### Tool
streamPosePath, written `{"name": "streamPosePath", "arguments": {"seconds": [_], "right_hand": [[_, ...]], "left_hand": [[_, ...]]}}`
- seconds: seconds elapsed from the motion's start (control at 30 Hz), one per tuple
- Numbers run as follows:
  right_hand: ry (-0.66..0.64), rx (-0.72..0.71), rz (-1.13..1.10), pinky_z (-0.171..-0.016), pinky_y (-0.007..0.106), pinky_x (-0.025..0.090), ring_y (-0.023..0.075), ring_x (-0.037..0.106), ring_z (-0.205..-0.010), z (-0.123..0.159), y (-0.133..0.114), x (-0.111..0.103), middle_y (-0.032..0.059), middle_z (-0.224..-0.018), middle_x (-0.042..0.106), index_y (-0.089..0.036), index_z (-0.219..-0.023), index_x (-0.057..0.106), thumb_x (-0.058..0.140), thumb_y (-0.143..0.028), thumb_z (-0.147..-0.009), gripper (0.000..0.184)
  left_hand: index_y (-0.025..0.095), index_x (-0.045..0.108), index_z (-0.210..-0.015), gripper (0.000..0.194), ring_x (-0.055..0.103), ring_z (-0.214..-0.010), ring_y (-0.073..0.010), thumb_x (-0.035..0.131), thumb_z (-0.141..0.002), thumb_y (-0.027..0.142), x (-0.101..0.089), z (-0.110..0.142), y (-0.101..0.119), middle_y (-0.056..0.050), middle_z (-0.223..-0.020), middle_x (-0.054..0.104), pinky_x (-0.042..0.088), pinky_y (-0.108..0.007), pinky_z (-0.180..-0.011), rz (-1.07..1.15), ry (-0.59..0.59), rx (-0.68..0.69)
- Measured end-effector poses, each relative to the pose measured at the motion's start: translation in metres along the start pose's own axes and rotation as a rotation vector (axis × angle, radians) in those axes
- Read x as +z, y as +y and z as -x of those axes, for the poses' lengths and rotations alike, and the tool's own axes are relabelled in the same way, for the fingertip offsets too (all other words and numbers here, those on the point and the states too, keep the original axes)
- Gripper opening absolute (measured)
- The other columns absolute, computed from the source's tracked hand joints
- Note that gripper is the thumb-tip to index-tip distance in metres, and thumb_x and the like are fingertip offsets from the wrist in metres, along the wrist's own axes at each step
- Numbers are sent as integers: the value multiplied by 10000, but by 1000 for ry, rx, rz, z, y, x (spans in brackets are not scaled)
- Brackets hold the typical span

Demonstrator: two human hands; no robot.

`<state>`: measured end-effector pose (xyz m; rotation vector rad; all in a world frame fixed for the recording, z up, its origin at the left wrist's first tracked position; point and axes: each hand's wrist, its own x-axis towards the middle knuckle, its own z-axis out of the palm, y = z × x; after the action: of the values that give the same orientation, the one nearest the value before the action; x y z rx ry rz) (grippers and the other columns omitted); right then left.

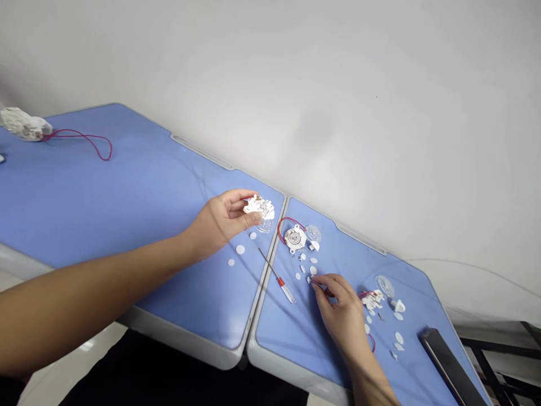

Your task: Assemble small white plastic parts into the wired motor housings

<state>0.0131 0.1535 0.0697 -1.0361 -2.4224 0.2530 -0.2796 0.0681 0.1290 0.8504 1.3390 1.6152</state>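
My left hand (220, 223) is closed on a small white plastic part with gears (260, 207), held just above the blue table (127, 192). My right hand (340, 310) lies on the table with its fingertips pinched at a small white piece (310, 280) among several loose white discs. A white round assembly with a red wire (295, 238) sits between the hands. A screwdriver with a red and clear handle (279, 279) lies across the seam of the two table tops.
Another white part with red wire (372, 299), a clear cap (384, 285) and scattered white bits lie right of my right hand. A dark flat bar (448, 366) lies at the table's right end. A white device with a red cable (25, 125) rests far left. A wall runs behind.
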Motion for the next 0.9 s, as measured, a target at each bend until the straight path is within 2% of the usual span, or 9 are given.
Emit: {"name": "streamPosePath", "arguments": {"seconds": [0.13,0.27,0.47,0.9], "right_hand": [[15,10,-14,-717,338,521,187,626,-761,1,0,2,60,-856,660,-204,-882,680,514,-269,-899,180],[12,28,-27,-736,350,513,196,617,-786,1,-2,5,62,-857,670,-206,-872,667,515,-265,-899,166],[11,80,-46,-702,324,499,184,599,-773,2,-6,6,59,-885,648,-205,-879,652,522,-270,-899,147],[-6,35,8,-741,329,490,182,608,-783,-1,-8,7,52,-861,648,-203,-855,642,488,-191,-879,155]], "left_hand": [[156,594,-1151,538,711,-867,-216,761,-704,403,-1,0,0,-92,-1073,721,544,-395,-894,-4,-27,11],[156,602,-1142,577,710,-885,-227,783,-667,428,-1,1,4,-94,-1074,725,542,-402,-905,-9,-11,-2],[169,602,-1163,549,708,-904,-210,768,-696,407,-4,0,2,-76,-1089,722,549,-365,-908,-20,-5,21],[186,617,-1147,514,716,-875,-203,765,-704,400,-4,0,1,-71,-1067,726,559,-370,-908,-29,27,16]]}}
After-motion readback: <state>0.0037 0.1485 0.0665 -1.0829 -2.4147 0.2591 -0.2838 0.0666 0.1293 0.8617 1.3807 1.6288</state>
